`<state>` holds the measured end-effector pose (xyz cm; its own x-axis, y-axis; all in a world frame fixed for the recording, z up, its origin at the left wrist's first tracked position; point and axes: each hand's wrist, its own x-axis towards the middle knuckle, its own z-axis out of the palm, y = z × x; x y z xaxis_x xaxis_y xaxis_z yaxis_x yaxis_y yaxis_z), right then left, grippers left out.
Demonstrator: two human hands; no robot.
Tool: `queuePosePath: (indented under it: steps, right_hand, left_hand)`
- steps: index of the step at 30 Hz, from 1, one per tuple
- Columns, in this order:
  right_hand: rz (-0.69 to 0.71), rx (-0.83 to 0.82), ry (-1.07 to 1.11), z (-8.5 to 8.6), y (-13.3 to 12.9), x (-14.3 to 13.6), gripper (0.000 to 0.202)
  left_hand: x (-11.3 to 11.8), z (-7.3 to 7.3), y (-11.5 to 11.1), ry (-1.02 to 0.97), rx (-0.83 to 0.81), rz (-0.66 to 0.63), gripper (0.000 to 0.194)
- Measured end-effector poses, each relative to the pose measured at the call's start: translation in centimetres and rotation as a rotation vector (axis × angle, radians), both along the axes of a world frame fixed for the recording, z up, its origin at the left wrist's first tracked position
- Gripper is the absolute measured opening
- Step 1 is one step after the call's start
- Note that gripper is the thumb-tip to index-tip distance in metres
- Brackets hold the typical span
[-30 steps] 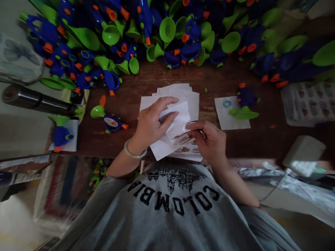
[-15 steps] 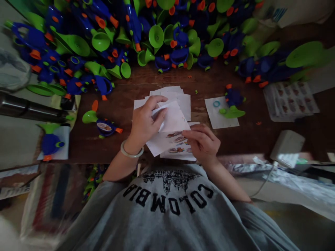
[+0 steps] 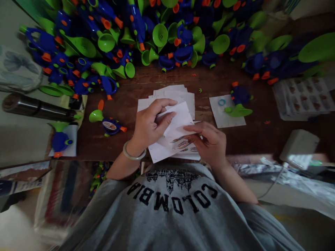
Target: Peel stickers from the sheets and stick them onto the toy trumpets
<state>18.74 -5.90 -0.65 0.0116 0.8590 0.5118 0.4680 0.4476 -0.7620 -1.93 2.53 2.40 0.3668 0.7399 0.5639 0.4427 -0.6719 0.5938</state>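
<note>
A white paper sheet (image 3: 180,118) is held by the left hand (image 3: 149,122), at three o'clock from it, and is pinched also by the right hand (image 3: 213,141), at ten o'clock.

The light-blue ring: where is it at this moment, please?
In the head view, the light-blue ring lies right of centre on a white paper, just left of a blue-and-green toy, beyond the right hand.
</note>
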Motion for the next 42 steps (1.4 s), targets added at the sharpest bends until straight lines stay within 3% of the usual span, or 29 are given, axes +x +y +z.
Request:
queuePosePath:
  steps: [13, 16, 20, 23, 26, 30, 36, 42]
  right_hand:
    - [-0.065, 0.235, -0.058, -1.2, -0.6, -0.6, 0.032]
    - [-0.093, 0.274, 0.003, -1.7, -0.7, -0.8, 0.031]
    - [-0.143, 0.311, 0.207, -1.7, -0.9, -0.6, 0.014]
    - [-0.155, 0.237, 0.304, -1.6, -0.6, 0.3, 0.016]
    - [-0.014, 0.080, 0.169, -1.7, -0.2, 1.0, 0.047]
    - [0.109, -0.038, 0.133, -2.2, 0.2, 1.1, 0.082]
    - [0.106, -0.078, 0.195, -2.9, 0.0, 1.2, 0.081]
    - [0.111, 0.089, 0.149, -2.8, 0.1, 0.9, 0.082]
  left_hand:
    - [0.4, -0.4, 0.0, -0.006, -0.180, -0.009, 0.020]
    - [0.1, -0.8, 0.4, -0.015, -0.198, 0.031, 0.019]
    - [-0.9, -1.3, 1.5, -0.048, -0.153, 0.132, 0.019]
    - [-1.2, -1.5, 2.1, -0.081, -0.124, 0.145, 0.019]
    - [-1.0, -1.6, 2.1, -0.098, -0.118, 0.111, 0.016]
    - [-0.7, -1.6, 1.8, -0.082, -0.122, 0.179, 0.016]
    - [-0.9, -1.4, 1.8, -0.164, -0.117, 0.201, 0.027]
    - [-1.0, -1.8, 2.2, -0.194, -0.142, 0.139, 0.034]
